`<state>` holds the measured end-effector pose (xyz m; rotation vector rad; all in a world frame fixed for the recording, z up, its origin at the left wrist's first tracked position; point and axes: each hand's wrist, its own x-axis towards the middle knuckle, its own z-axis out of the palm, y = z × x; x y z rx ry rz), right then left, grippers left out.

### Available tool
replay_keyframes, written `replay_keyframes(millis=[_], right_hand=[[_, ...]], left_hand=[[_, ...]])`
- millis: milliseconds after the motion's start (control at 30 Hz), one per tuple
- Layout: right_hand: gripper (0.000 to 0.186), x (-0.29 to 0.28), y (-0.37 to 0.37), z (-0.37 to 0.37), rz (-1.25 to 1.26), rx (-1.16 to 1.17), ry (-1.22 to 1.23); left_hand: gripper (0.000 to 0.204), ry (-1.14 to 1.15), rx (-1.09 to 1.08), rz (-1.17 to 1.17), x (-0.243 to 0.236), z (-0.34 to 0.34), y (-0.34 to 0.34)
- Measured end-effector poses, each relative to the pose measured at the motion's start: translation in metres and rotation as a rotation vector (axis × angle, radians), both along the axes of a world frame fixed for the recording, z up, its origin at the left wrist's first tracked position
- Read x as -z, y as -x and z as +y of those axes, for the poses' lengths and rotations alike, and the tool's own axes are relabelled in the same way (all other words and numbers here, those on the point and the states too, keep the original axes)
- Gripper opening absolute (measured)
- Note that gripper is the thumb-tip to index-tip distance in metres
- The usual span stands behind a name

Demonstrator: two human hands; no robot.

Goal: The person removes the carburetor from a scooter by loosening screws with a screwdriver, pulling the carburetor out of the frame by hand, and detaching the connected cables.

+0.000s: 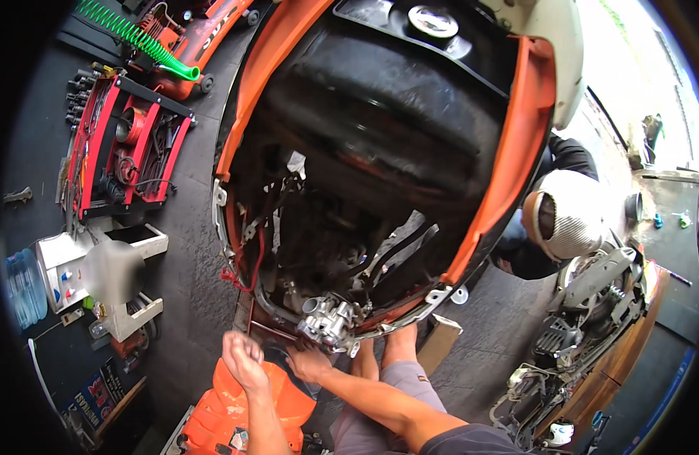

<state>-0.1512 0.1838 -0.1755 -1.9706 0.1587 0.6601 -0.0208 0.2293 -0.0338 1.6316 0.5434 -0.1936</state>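
My left hand (pixel 244 359) is raised over an orange plastic body panel (pixel 220 394), its fingers curled closed; whatever may be inside them is hidden. My right hand (pixel 310 364) reaches in just below a silver metal carburetor (pixel 330 322) at the near end of a motorbike's open body. Its fingertips are hidden beneath the carburetor and the frame edge, so its grip does not show. Orange side panels (pixel 508 167) flank the bike's black tank (pixel 372 91), which has a silver cap (pixel 433 21). A red cable (pixel 257 262) hangs at the left of the opening.
Another person in a light cap (pixel 568 212) crouches close on the right. Behind lie stripped bike parts (pixel 592 318). On the left stand a red tool rack (pixel 129 152), an orange compressor (pixel 205 45) with a green coiled hose (pixel 141 42), and a white box (pixel 65 265).
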Motion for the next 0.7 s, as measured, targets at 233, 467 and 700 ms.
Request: replay_keyframes(millis=[233,467,700], right_hand=[[0.04,-0.068,0.046,-0.071,1.008,1.078,-1.329],[0.036,-0.088,0.089,-0.138,0.665,1.537,-1.56],[0.032,-0.075,0.118,-0.192,0.444,1.699,-1.315]], left_hand=[[0.025,-0.726,0.563,0.109,0.022,-0.044,0.154],[0.017,-0.55,0.949,-0.057,-0.005,-0.132,0.169],[0.03,-0.347,1.121,-0.222,-0.008,-0.176,0.176]])
